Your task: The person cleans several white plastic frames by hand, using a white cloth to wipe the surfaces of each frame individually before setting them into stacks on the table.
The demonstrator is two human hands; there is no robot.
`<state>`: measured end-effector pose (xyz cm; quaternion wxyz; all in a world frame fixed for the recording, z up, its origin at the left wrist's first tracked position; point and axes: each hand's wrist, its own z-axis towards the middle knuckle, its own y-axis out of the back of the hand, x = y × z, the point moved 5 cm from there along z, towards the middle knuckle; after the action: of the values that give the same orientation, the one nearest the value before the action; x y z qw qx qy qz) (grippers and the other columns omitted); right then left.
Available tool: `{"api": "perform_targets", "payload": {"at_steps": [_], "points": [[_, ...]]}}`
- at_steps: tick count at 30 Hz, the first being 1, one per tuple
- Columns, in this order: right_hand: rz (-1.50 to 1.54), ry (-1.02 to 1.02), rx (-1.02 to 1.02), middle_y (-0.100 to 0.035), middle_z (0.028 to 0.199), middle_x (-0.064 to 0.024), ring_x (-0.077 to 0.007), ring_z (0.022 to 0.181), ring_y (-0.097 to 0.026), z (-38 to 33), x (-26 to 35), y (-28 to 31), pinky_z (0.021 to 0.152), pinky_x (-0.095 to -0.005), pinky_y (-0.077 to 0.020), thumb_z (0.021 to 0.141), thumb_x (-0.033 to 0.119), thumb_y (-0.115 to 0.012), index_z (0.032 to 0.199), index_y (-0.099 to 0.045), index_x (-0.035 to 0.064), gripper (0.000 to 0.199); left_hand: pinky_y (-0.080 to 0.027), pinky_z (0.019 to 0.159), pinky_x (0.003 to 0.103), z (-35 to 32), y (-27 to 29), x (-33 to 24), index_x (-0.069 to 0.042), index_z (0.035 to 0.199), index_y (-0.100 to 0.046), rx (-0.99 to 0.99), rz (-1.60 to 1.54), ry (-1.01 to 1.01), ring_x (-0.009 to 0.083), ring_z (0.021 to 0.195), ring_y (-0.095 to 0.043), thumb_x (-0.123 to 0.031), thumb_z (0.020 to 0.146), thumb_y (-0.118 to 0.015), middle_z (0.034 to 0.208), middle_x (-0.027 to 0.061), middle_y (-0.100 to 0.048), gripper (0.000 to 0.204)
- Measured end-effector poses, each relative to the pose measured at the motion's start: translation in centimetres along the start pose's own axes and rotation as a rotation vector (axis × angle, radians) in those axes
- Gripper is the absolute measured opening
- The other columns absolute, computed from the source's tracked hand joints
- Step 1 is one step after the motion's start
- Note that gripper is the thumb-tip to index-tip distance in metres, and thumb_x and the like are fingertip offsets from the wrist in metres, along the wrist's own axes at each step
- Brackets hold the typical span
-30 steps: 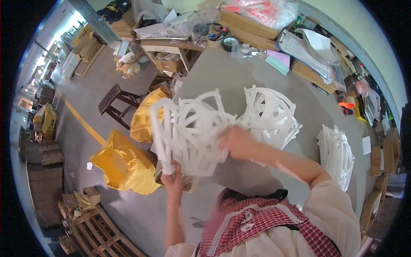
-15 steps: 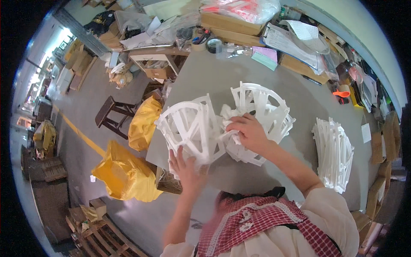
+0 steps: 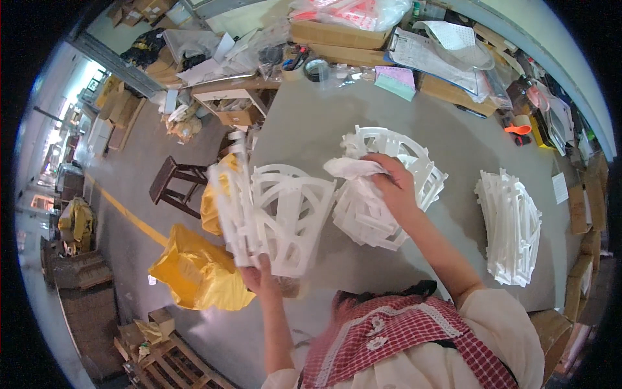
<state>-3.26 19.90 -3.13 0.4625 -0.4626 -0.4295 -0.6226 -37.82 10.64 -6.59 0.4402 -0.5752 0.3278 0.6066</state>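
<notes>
Frames (image 3: 510,227) lie on the table (image 3: 311,110), stool (image 3: 170,181) left.

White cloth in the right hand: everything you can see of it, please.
The crumpled white cloth looks like soft, thin fabric or tissue, bunched and creased, with an uneven outline. The right hand holds it, the grip hiding part of it; its free end juts out leftward past the fingers. It is above the grey table, overlapping the white, openwork, plastic-looking frames in view; whether it touches them, I can't tell.
</notes>
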Motion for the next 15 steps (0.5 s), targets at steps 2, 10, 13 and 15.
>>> {"api": "perform_targets", "payload": {"at_steps": [2, 10, 13, 15], "points": [[-0.111, 0.21, 0.053, -0.065, 0.112, -0.0097, -0.0239, 0.104, -0.06, 0.7, 1.5, -2.9, 0.092, -0.0332, -0.046, 0.078, -0.004, -0.054, 0.119, -0.063, 0.0075, 0.044, -0.035, 0.11, 0.041, 0.3, 0.7, -0.1, 0.004, 0.145, -0.031, -0.04, -0.121, -0.033, 0.0272, 0.134, -0.043, -0.007, 0.093, -0.056, 0.149, 0.0188, -0.04, 0.058], [-0.704, 0.429, 0.803, -0.063, 0.11, -0.0187, -0.0364, 0.109, -0.057, -8.7, -1.6, -22.0, 0.091, -0.0472, -0.0474, 0.082, 0.014, -0.058, 0.109, -0.066, 0.0094, 0.028, -0.036, 0.109, 0.04, 1.0, 2.4, 2.6, 0.003, 0.142, -0.041, -0.058, -0.025, -0.089, 0.0261, 0.132, -0.046, -0.007, 0.096, -0.054, 0.144, 0.0169, -0.047, 0.049], [-0.342, 0.44, 1.468, -0.069, 0.093, -0.0146, -0.0365, 0.104, -0.059, -15.4, 0.9, -21.8, 0.088, -0.0469, -0.0483, 0.079, 0.015, -0.058, 0.099, -0.072, 0.0122, 0.024, -0.039, 0.106, 0.035, 0.2, 3.3, 2.7, 0.006, 0.139, -0.044, -0.044, 0.027, 0.015, 0.0231, 0.128, -0.049, 0.004, 0.089, -0.059, 0.143, 0.0158, -0.048, 0.052], [-0.125, 0.432, 1.496, -0.069, 0.095, -0.0112, -0.0348, 0.103, -0.06, -16.2, 1.1, -18.4, 0.087, -0.0456, -0.049, 0.079, 0.015, -0.058, 0.103, -0.072, 0.0137, 0.028, -0.041, 0.104, 0.035, 0.0, 3.5, 2.2, 0.005, 0.136, -0.047, 0.068, 0.159, 0.012, 0.0208, 0.127, -0.049, 0.003, 0.09, -0.058, 0.141, 0.0149, -0.05, 0.048]]}}
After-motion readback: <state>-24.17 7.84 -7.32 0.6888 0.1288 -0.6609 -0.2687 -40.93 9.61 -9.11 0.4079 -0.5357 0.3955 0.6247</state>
